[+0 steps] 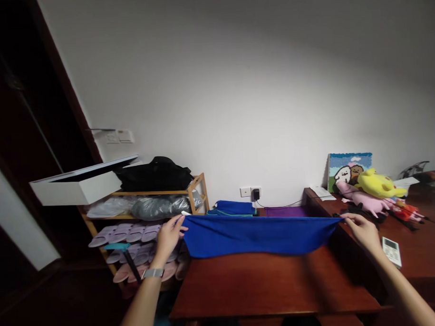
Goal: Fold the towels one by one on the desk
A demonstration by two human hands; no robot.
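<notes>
A blue cloth [255, 235] is stretched sideways above the reddish-brown wooden table [268, 289]. Its upper left corner is pinched by my left hand [170, 236], which has a watch on the wrist; a small white bit, perhaps a tag, shows at the fingertips. At the opposite upper corner, my right hand [360, 229] grips the cloth between thumb and fingers. The cloth's lower edge hangs loose and slightly wavy. Behind it lie a folded blue cloth [233, 207] and a purple cloth [286, 211], both partly hidden.
A wooden shoe rack [200, 182] at left carries slippers [127, 232], a black bag [155, 174] and a white open box [79, 189]. Plush toys [378, 183], a dog picture [349, 170] and a white remote [391, 252] sit on the raised surface at right. A charger [256, 194] is plugged into the wall.
</notes>
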